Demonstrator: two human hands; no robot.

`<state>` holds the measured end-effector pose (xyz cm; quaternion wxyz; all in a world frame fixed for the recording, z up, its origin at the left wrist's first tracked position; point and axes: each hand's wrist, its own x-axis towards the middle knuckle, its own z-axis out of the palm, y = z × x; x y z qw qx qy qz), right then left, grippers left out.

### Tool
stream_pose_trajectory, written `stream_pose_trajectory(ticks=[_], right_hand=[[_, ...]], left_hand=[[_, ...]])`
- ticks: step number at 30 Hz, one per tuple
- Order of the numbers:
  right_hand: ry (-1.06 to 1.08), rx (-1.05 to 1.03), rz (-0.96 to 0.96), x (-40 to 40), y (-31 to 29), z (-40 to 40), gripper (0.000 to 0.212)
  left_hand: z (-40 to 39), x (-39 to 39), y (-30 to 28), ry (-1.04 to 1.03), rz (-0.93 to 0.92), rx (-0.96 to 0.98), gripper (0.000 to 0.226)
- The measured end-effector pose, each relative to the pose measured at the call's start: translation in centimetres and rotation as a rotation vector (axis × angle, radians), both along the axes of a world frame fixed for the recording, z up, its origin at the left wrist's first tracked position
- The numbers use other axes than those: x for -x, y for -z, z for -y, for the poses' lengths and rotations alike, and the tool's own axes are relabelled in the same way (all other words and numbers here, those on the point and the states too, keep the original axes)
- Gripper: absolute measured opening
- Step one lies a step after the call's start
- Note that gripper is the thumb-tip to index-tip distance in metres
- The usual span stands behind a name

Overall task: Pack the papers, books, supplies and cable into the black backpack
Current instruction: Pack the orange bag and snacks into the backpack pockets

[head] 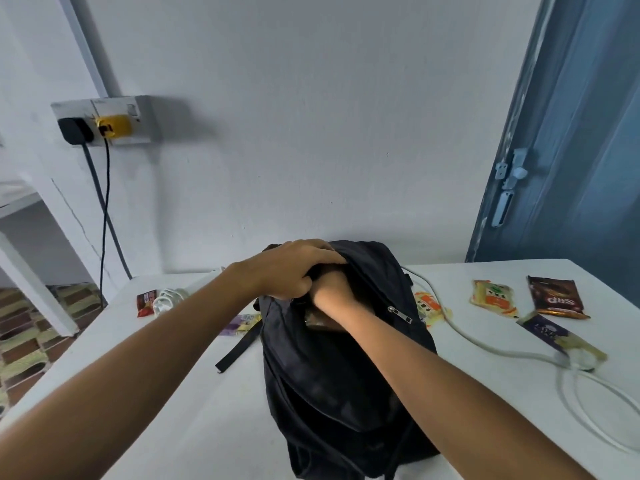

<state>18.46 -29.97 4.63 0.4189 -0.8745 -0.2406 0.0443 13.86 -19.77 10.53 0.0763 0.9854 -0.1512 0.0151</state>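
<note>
The black backpack [332, 382] stands upright in the middle of the white table [194, 403]. My left hand [291, 268] grips the top edge of its opening and holds it apart. My right hand [332, 289] is pushed into the opening up to the wrist; its fingers are hidden inside the bag, so what they hold cannot be seen. A white cable [491, 344] trails from behind the backpack across the table's right side and loops near the right edge. A coiled white cable [168, 299] lies at the back left.
Snack packets lie on the table: a red one [146, 302] at the back left, a purple one [242, 323] beside the bag, orange, brown and purple ones [557, 297] at the right. Plugs sit in a wall socket [104, 124]. A blue door [568, 140] stands at the right.
</note>
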Motion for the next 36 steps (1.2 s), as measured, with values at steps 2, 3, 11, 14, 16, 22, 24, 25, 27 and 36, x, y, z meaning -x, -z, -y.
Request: stream_pose_trajectory(ticks=[2, 3, 11, 14, 16, 22, 24, 25, 27, 36], right_hand=[[-0.098, 0.043, 0.083, 0.6, -0.4, 1.1, 0.026], [-0.185, 0.091, 0.126, 0.7, -0.4, 1.9, 0.022], [-0.494, 0.320, 0.051, 1.6, -3.7, 8.5, 0.032], [-0.435, 0.240, -0.024, 0.3, -4.9, 11.0, 0.027], [-0.313, 0.169, -0.013, -1.8, -4.7, 12.6, 0.025], [0.126, 0.408, 0.069, -10.7, 5.0, 16.3, 0.028], [-0.010, 0.577, 0.037, -11.6, 8.8, 17.0, 0.037], [-0.067, 0.630, 0.050, -12.0, 10.2, 17.2, 0.041], [-0.134, 0.668, 0.070, -12.5, 11.1, 17.2, 0.052], [-0.155, 1.045, 0.503, -12.1, 11.6, 18.1, 0.041]], left_hand=[[-0.1, -0.3, 0.1, 0.011, -0.005, 0.048, 0.069], [-0.1, -0.5, 0.1, 0.018, -0.004, 0.065, 0.068], [0.0, -1.5, 1.3, 0.082, -0.031, 0.119, 0.063], [-0.2, -1.0, 2.4, 0.062, -0.046, 0.131, 0.060], [-0.2, -0.6, 3.3, 0.057, -0.033, 0.136, 0.059], [0.0, 0.0, 5.4, 0.013, -0.046, 0.159, 0.060], [0.0, -0.1, 5.7, 0.004, -0.048, 0.153, 0.058], [0.1, -0.3, 5.9, 0.002, -0.053, 0.143, 0.057], [0.1, -0.5, 6.4, 0.000, -0.065, 0.126, 0.056], [0.3, -0.8, 6.6, -0.028, 0.002, 0.188, 0.058]])
